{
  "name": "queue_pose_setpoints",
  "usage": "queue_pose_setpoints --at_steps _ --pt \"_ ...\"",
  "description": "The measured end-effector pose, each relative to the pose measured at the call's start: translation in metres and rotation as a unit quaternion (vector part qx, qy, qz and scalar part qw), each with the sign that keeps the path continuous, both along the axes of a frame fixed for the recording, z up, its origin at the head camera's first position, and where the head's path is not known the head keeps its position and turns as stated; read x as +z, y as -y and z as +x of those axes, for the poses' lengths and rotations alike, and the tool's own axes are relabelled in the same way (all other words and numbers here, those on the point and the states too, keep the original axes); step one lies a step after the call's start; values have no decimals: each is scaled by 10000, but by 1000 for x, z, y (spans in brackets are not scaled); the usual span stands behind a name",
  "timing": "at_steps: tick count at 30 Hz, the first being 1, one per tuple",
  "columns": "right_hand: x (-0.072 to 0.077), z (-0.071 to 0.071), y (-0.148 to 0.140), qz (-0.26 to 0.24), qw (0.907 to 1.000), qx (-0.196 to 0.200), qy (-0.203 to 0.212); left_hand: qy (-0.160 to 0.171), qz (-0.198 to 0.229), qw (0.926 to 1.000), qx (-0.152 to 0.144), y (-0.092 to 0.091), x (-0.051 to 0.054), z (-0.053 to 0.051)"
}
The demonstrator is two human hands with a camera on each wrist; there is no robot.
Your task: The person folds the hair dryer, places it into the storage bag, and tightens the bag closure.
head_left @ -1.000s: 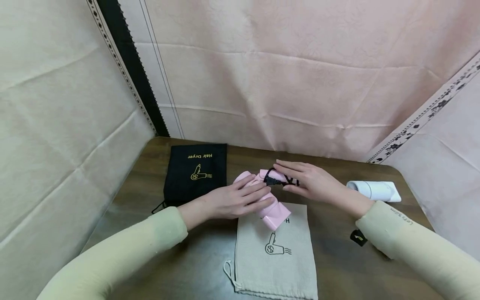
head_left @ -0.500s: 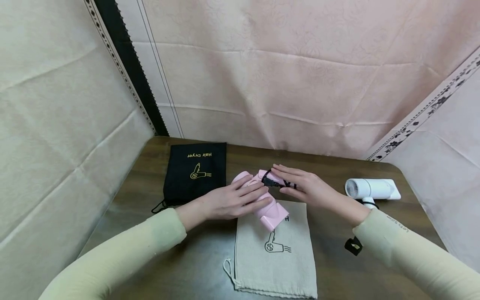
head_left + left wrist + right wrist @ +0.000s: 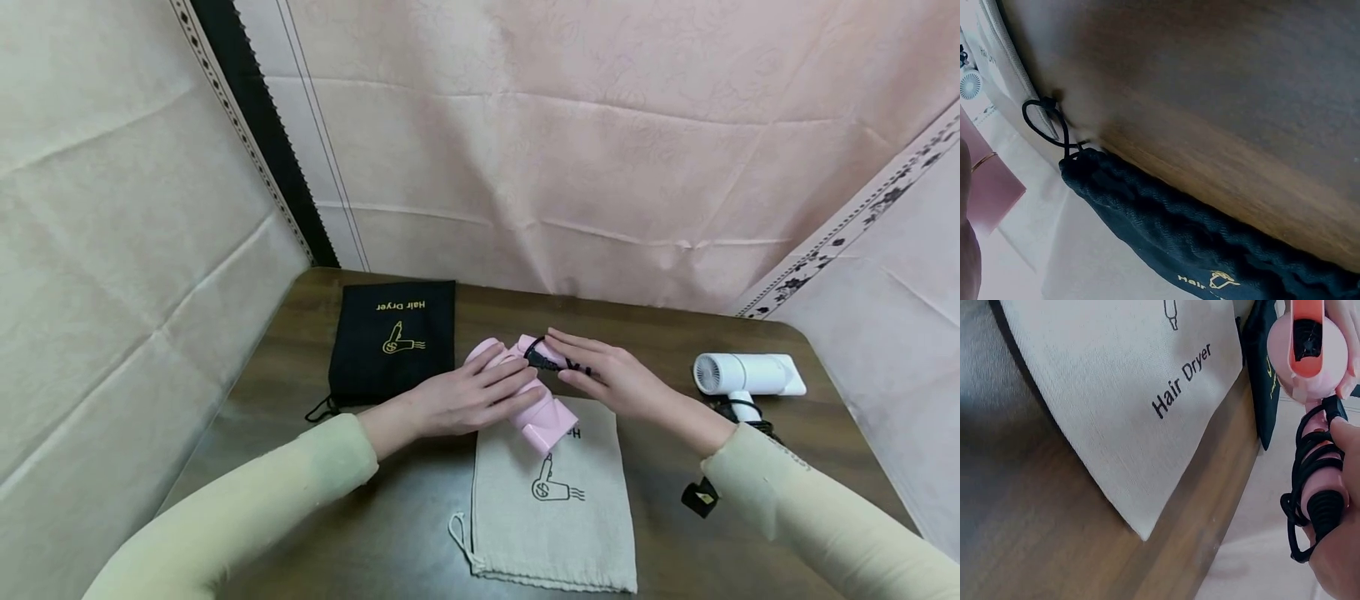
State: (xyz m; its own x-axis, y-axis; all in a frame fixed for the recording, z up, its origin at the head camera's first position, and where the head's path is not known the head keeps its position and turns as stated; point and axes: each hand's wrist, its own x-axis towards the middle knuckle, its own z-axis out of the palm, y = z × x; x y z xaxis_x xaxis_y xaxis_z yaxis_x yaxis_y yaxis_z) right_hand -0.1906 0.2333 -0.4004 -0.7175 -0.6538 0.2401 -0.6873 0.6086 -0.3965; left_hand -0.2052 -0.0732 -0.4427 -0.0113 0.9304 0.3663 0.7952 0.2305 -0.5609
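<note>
My left hand (image 3: pixel 476 398) holds the barrel of a pink hair dryer (image 3: pixel 549 423), its fingers laid across the top. The folded handle, wound with a black cord (image 3: pixel 1310 456), is gripped by my right hand (image 3: pixel 618 373); in the right wrist view the thumb lies beside the plug. The dryer's nozzle points toward the near right, over the far end of a pale drawstring bag (image 3: pixel 555 537) that lies flat, printed with a dryer drawing. From the left wrist only the pink nozzle (image 3: pixel 1000 190) shows, beside part of the hand.
A black drawstring pouch (image 3: pixel 390 358) marked "Hair Dryer" lies at the back left of the wooden table (image 3: pixel 360 517). At the right is a white hair dryer (image 3: pixel 753 374) with a black cord, partly under the right forearm. Its likely plug, a black piece (image 3: pixel 700 497), lies nearer.
My right forearm has shifted slightly left and nearer, uncovering the white hair dryer's handle and cord. Both hands keep hold of the pink hair dryer, which has barely moved.
</note>
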Motion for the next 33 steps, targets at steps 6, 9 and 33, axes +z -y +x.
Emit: queue_pose_setpoints --at_steps 6,9,33 --pt "-4 3 7 -246 9991 -167 298 134 -26 9996 251 -2 2 -3" --pt "-5 5 11 -330 9982 -276 414 102 2 9997 239 -2 1 -5" --pt "-3 2 14 -561 9932 -511 889 83 -232 9994 235 -3 16 -29"
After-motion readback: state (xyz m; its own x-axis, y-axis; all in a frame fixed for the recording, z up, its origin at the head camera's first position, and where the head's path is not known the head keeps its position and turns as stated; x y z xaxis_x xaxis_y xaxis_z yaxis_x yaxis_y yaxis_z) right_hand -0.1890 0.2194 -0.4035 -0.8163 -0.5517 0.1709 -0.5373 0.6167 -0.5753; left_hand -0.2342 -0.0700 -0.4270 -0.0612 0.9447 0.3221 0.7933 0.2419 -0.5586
